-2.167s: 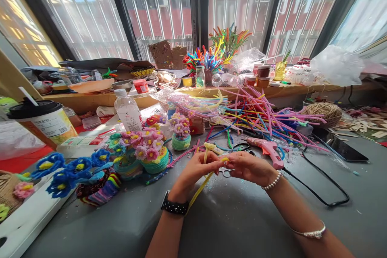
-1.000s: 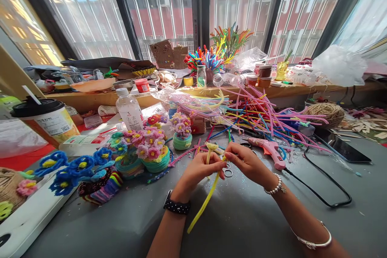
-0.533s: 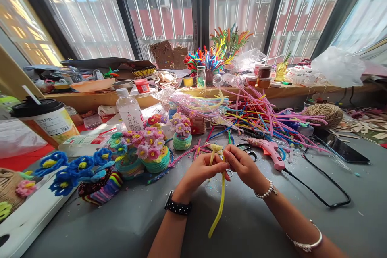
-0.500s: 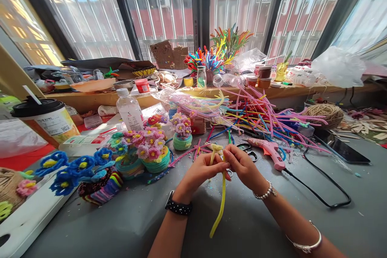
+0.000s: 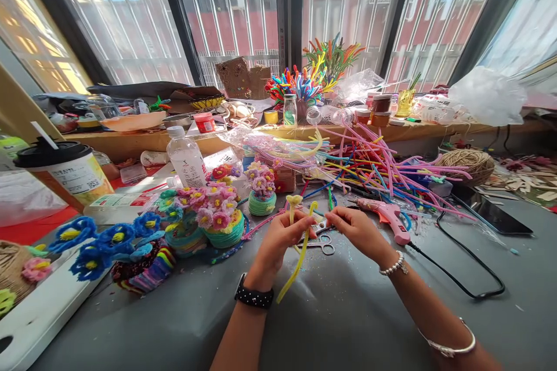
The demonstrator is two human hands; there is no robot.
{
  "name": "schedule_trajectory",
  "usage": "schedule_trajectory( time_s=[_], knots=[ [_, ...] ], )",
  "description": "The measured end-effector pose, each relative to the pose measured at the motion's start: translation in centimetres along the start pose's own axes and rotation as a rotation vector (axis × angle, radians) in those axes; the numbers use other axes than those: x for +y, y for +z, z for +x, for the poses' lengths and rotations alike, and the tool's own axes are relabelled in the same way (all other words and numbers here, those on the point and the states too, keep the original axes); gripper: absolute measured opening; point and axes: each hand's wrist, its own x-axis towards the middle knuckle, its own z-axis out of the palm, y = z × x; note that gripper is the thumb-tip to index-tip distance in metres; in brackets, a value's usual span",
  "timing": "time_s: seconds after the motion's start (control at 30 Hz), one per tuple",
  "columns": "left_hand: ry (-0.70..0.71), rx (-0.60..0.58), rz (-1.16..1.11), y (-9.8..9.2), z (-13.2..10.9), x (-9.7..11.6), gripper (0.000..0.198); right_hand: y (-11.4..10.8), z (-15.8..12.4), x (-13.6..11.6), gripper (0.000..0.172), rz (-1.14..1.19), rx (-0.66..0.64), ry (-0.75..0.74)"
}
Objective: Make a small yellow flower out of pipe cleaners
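Observation:
My left hand is closed, its thumb and fingers pinching a bright yellow pipe cleaner and the stem of a pale yellow pipe-cleaner flower. The bright yellow one has a bent upper end and a long tail hanging down to the left. To the right, apart from the pipe cleaner, my right hand has thumb and fingertips pressed together. Whatever lies between those fingertips, if anything, cannot be made out. Scissors rest on the grey table behind and between my hands.
Right of my hands lies a pink glue gun with its black cord. Behind spreads a pile of coloured pipe cleaners. At left stand pipe-cleaner flower pots, a water bottle and a lidded cup. A phone lies far right.
My right hand has come away from the yellow pipe cleaner and moved right. My left hand has shifted slightly left with both pieces, and the pipe cleaner's tail now slants left, uncovering the scissors.

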Motion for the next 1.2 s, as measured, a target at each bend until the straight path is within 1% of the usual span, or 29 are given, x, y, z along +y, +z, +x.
schedule_trajectory(
  time_s=[0.07, 0.13, 0.2, 0.3, 0.4, 0.5, 0.6, 0.73, 0.83, 0.9, 1.0, 1.03, 1.07, 1.13, 1.2],
  knots=[
    [0.001, 0.065, -0.075, -0.3, 0.1, 0.1, 0.019, -0.2, -0.1, 0.2, 0.017, -0.207, -0.145, 0.044],
    [-0.003, 0.102, -0.121, -0.4, 0.1, 0.2, 0.02, 0.1, -0.2, 0.4, 0.009, -0.37, -0.227, 0.045],
    [-0.003, 0.116, -0.133, -0.4, 0.1, 0.3, 0.02, 0.5, -0.5, 0.5, 0.011, -0.49, -0.269, 0.039],
    [-0.003, 0.122, -0.137, -0.2, 0.0, 0.3, 0.02, 0.9, -0.7, 0.7, 0.014, -0.601, -0.323, 0.043],
    [0.0, 0.123, -0.138, -0.2, 0.0, 0.1, 0.018, 0.9, -0.9, 0.7, 0.013, -0.665, -0.355, 0.041],
    [0.011, 0.112, -0.13, -0.3, 0.1, 0.0, 0.018, 0.8, -0.9, 0.7, 0.011, -0.69, -0.347, 0.034],
    [0.009, 0.115, -0.114, -0.3, 0.1, 0.1, 0.02, 0.6, -0.7, 0.7, 0.01, -0.677, -0.308, 0.037],
    [0.003, 0.127, -0.103, -0.2, 0.1, 0.2, 0.022, 0.6, -0.5, 0.7, 0.012, -0.663, -0.264, 0.08],
    [0.007, 0.131, -0.109, -0.2, 0.2, 0.2, 0.022, 0.5, -0.5, 0.8, 0.011, -0.607, -0.244, 0.093],
    [0.016, 0.132, -0.121, -0.3, 0.2, 0.1, 0.021, 0.1, -0.6, 0.9, 0.01, -0.53, -0.275, 0.11],
    [0.03, 0.132, -0.131, -0.5, 0.2, 0.0, 0.02, -1.0, -0.7, 1.1, 0.009, -0.349, -0.404, 0.154],
    [0.036, 0.135, -0.131, -0.5, 0.3, 0.0, 0.02, -1.4, -0.7, 1.2, 0.009, -0.278, -0.427, 0.171],
    [0.039, 0.138, -0.13, -0.5, 0.3, 0.0, 0.019, -1.7, -0.7, 1.2, 0.009, -0.209, -0.424, 0.188],
    [0.042, 0.143, -0.122, -0.5, 0.3, 0.0, 0.018, -2.0, -0.5, 1.2, 0.01, -0.094, -0.345, 0.214],
    [0.041, 0.141, -0.102, -0.5, 0.2, 0.0, 0.018, -2.0, -0.3, 1.1, 0.013, 0.017, -0.231, 0.228]
  ],
)
